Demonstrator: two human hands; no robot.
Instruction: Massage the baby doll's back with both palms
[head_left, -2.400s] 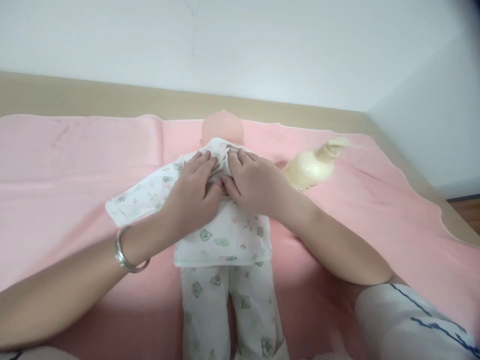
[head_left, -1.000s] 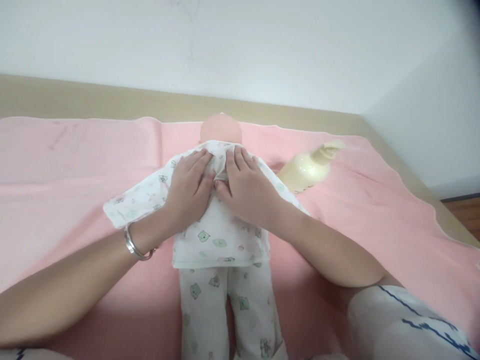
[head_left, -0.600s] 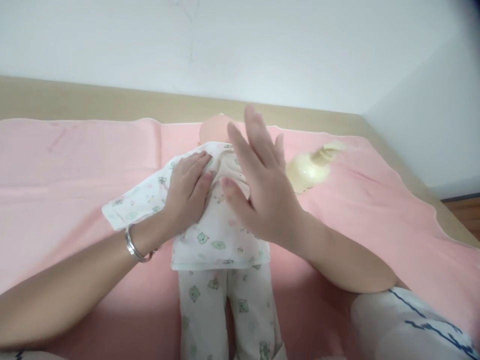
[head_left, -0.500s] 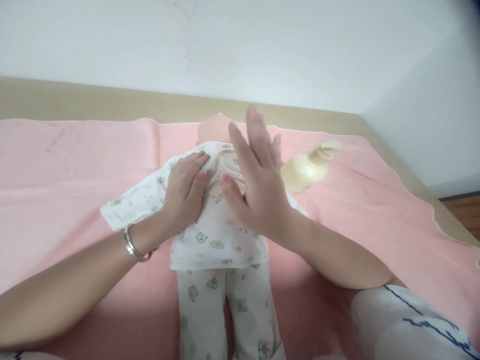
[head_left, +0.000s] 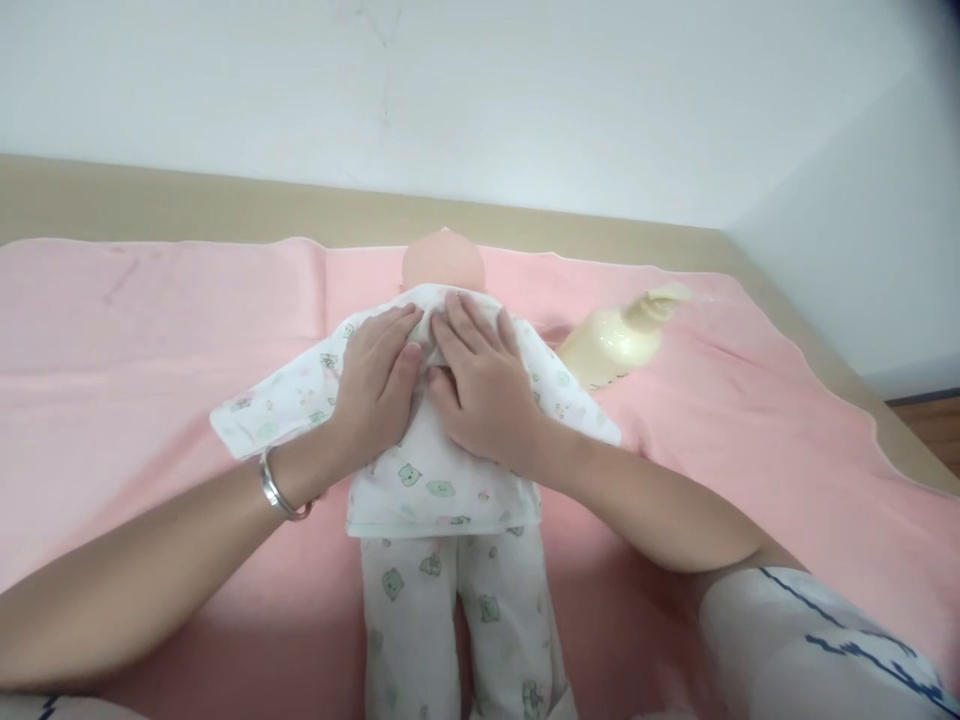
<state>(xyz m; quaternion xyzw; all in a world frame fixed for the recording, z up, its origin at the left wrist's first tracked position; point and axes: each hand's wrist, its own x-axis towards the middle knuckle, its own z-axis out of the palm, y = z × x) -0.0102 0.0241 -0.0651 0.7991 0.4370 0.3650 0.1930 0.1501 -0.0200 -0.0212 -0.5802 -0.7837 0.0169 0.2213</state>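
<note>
A baby doll (head_left: 444, 262) lies stretched out with the round top of its head toward the wall. It wears a white long-sleeved shirt (head_left: 442, 505) and matching trousers (head_left: 412, 620), both printed with small green figures. My left hand (head_left: 379, 375) rests flat on the upper left of the shirt, fingers extended. My right hand (head_left: 484, 385) lies flat on the upper right of the shirt, its fingers a little spread. Both palms touch the cloth, and the thumbs are close together near the middle. The doll's face and hands do not show.
A pink blanket (head_left: 150, 330) with some creases spreads under the doll over a light wooden surface (head_left: 225, 200). To the doll's right, a pale yellow pump bottle (head_left: 615, 340) lies on its side. A white wall (head_left: 525, 100) rises behind.
My right hand has come down from above the doll onto the shirt, uncovering more of the head and the right sleeve. My left hand stays on the shirt.
</note>
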